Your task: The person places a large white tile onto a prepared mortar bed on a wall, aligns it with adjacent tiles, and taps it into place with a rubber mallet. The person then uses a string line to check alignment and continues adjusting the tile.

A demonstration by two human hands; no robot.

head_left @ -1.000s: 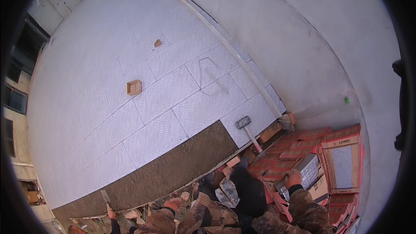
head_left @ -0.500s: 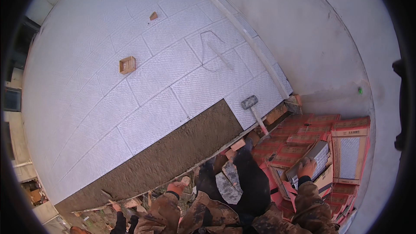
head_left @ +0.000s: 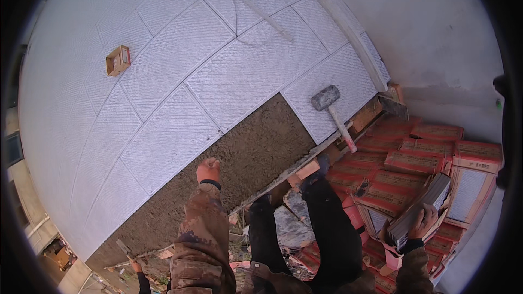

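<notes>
Head camera view, looking down: a stack of grey tiles point(head_left: 414, 207) stands on edge, tilted, in a torn-open carton point(head_left: 393, 256) at lower right, its thin edges packed in close parallel bands of lighter and darker grey. The worker's right hand point(head_left: 424, 222) lies against the stack's near right side, fingers partly bent; whether it grips the tiles or only rests on them cannot be told. The left hand point(head_left: 208, 170), closed into a loose fist with nothing visible in it, is over brown mortar point(head_left: 269, 130), well apart from the stack. Red cartons point(head_left: 418, 160) surround the tiles, one upright box beside them showing a pale patterned face through its front. Beyond the mortar spreads a floor of pale, finely ridged slabs point(head_left: 256, 73), where a mallet point(head_left: 327, 99) with a grey head and red-tipped handle lies. At lower left, another person's hand point(head_left: 135, 265) holds a trowel point(head_left: 124, 247).
</notes>
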